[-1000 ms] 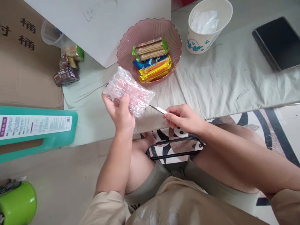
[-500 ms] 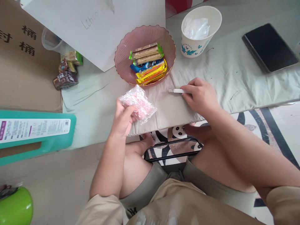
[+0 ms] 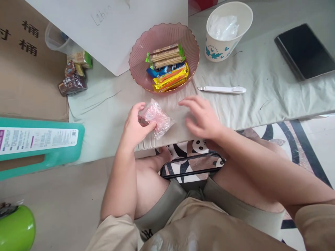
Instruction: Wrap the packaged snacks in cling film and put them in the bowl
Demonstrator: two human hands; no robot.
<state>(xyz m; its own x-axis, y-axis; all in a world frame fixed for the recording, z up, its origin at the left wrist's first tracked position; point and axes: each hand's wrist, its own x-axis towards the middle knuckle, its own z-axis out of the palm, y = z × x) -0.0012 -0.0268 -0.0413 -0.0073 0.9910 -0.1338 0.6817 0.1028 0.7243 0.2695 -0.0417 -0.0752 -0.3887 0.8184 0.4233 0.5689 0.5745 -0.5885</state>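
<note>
My left hand [image 3: 136, 125] grips a pink packet in clear, crinkled plastic [image 3: 159, 120], its thumb laid over the near side and the fingers curved round the left. What is inside the wrap cannot be made out. To the right of the packet, my right hand [image 3: 201, 118] hovers open, fingers apart and holding nothing. A slim white utility knife [image 3: 222, 90] lies on the cloth beyond the right hand. Behind the packet stands a pink ribbed bowl [image 3: 141, 48], holding yellow snack packs [image 3: 171, 79], a blue pack [image 3: 154, 72] and wafer sticks with green ends [image 3: 167, 57].
A paper cup [image 3: 217, 52] with clear plastic inside stands right of the bowl. Farther right lies a black tablet-like device [image 3: 306, 52]. A white box [image 3: 112, 38], small snacks [image 3: 74, 82], a cardboard box [image 3: 31, 83] and a teal carton [image 3: 78, 139] flank the left.
My right hand has let go of the utility knife, now lying on the cloth, and moved left toward the packet. The left hand's fingers have shifted on the packet. The view has moved slightly.
</note>
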